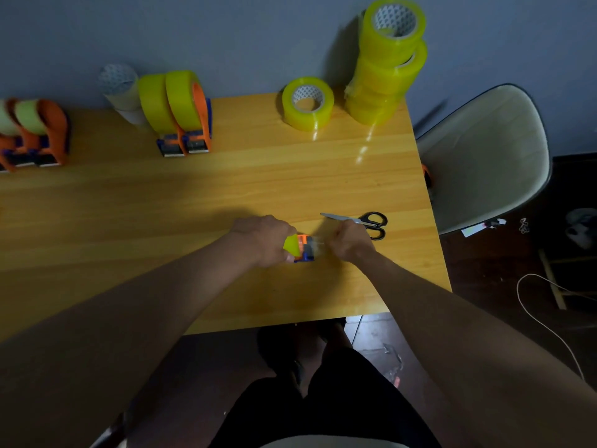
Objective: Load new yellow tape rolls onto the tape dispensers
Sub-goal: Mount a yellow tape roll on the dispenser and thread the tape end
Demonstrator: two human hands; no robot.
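Note:
My left hand [263, 239] grips an orange and blue tape dispenser [305, 248] that carries a yellow roll [291, 245], low over the wooden table [161, 221]. My right hand [347, 242] pinches the clear tape end [318, 244] at the dispenser's front. Two loaded dispensers [184, 114] stand at the back, and two more [32, 134] at the far left. A single yellow roll [307, 103] lies flat at the back right, beside a stack of several yellow rolls [386, 63].
Black-handled scissors [365, 223] lie just right of my right hand. Empty cardboard cores [121, 88] stand at the back by the wall. A white chair [484, 156] is off the table's right edge. A cord [542, 318] lies on the dark floor.

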